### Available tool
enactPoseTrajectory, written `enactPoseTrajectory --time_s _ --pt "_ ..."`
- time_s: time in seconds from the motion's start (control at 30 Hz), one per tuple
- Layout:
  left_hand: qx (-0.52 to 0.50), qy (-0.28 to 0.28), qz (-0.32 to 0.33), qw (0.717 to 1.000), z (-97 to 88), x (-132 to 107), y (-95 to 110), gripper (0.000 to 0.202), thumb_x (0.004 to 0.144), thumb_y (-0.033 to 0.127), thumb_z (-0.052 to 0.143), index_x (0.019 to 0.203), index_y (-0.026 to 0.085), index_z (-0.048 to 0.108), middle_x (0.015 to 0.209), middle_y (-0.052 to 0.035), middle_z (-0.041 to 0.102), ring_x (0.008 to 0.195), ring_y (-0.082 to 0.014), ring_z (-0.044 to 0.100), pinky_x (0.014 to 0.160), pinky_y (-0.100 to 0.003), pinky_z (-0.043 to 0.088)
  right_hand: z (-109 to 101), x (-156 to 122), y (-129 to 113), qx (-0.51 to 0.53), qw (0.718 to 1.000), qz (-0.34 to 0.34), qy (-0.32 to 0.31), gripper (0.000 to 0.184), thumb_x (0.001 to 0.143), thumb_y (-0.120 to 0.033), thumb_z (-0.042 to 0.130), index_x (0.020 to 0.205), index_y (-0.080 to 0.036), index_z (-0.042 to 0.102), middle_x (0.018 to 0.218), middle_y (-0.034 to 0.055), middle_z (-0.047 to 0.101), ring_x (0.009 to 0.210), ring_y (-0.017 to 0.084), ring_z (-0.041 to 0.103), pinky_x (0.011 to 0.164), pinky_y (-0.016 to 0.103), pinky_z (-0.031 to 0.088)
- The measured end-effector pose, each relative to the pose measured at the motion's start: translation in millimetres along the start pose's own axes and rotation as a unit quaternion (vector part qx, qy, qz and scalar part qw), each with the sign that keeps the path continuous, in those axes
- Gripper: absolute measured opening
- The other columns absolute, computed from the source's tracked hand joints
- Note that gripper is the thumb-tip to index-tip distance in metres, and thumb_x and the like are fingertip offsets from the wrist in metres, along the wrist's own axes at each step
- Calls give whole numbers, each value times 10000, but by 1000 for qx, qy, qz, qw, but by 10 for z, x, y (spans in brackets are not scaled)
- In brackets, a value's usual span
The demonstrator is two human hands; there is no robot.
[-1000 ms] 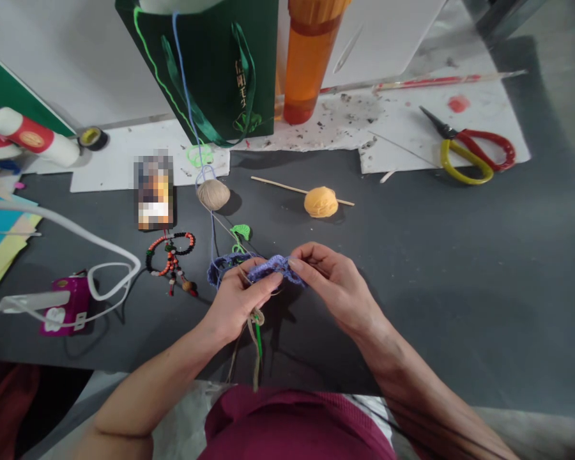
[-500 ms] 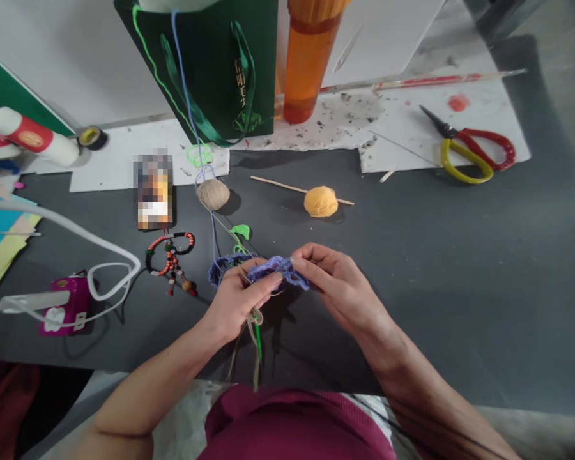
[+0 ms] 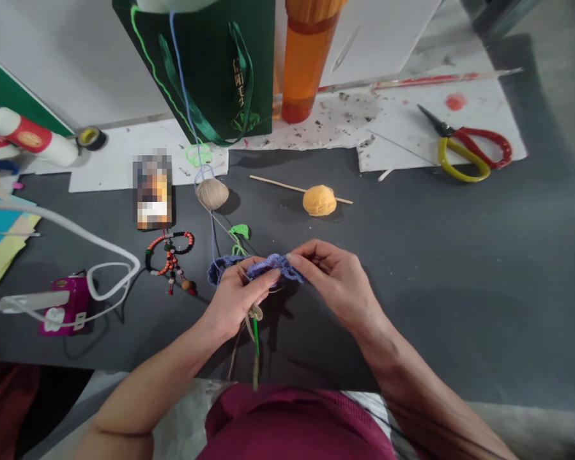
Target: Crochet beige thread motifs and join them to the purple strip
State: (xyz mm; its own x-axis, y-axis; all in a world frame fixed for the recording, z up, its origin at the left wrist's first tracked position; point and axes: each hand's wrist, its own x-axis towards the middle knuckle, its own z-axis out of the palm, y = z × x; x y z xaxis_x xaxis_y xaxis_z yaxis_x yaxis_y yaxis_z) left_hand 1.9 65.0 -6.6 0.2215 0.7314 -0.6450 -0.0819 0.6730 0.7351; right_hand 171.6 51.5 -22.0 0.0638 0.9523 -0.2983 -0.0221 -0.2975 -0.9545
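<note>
We look down on a dark grey table top [image 3: 441, 319], with sheets of paint-flecked white paper [image 3: 397, 137] along its far side. At the far edge stands a dark green paper gift bag [image 3: 211, 70] with ribbon handles. A pale round thing sits at its mouth, cut off by the top of the view, and a blue strand of yarn [image 3: 184, 83] runs down from there towards our work. Beside the bag stands a translucent orange cylinder [image 3: 306, 64]; we cannot tell what is in it. Nearer us, a magenta box [image 3: 66, 305] lies under a white cable [image 3: 91, 249] on the left, and red-and-yellow-handled scissors [image 3: 464, 150] rest on the paper at the right. A blurred phone [image 3: 152, 190] lies just beside a ball of tan yarn [image 3: 212, 193], and a ball of orange yarn [image 3: 319, 200] sits on a thin wooden stick [image 3: 287, 188]. A beaded string [image 3: 170, 255] lies near our left hand [image 3: 234, 300], which is closed around a purple crocheted piece [image 3: 268, 268], held over the table. Our right hand [image 3: 335, 281] pinches that piece's other end between thumb and fingers. A green crochet hook [image 3: 255, 338] hangs below the left hand, with tan yarn around it.
</note>
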Motion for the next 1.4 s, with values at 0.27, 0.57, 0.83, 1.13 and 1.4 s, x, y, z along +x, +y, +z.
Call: enactPoseTrajectory --time_s 0.27,0.57,0.83,1.13,1.4 --pt "1 -14 -3 1000 3 0 12 480 607 507 953 765 176 643 537 93 463 465 -36 329 471 -205 222 -9 7 9 -16 1000 -18 1 393 815 -579 793 779 -191 743 698 37 720 628 157 604 618 294 495" --pt "-23 -32 4 999 19 -10 37 481 577 475 978 751 174 645 524 111 428 443 -18 285 459 -206 189 -4 9 28 -27 999 -18 5 408 820 -590 774 765 -191 706 670 20 661 614 144 559 586 279 457" --pt "-35 3 -8 999 20 -21 33 475 599 509 977 778 193 670 486 132 364 425 -21 260 416 -203 130 17 -2 20 -32 999 -27 -5 362 841 -548 756 762 -198 702 666 18 667 606 145 561 586 282 466" --pt "-58 0 6 998 -14 18 30 499 573 458 1005 908 181 760 509 112 475 424 -22 290 442 -205 191 -11 7 24 -108 991 -60 43 263 880 -453 701 774 -213 696 695 30 714 630 166 617 629 301 499" --pt "-37 19 92 995 -144 25 133 453 677 387 962 1021 173 760 439 124 395 409 -36 282 461 -216 177 -42 53 37 -160 982 -75 62 212 885 -407 644 769 -230 649 683 30 700 607 175 620 628 323 479"
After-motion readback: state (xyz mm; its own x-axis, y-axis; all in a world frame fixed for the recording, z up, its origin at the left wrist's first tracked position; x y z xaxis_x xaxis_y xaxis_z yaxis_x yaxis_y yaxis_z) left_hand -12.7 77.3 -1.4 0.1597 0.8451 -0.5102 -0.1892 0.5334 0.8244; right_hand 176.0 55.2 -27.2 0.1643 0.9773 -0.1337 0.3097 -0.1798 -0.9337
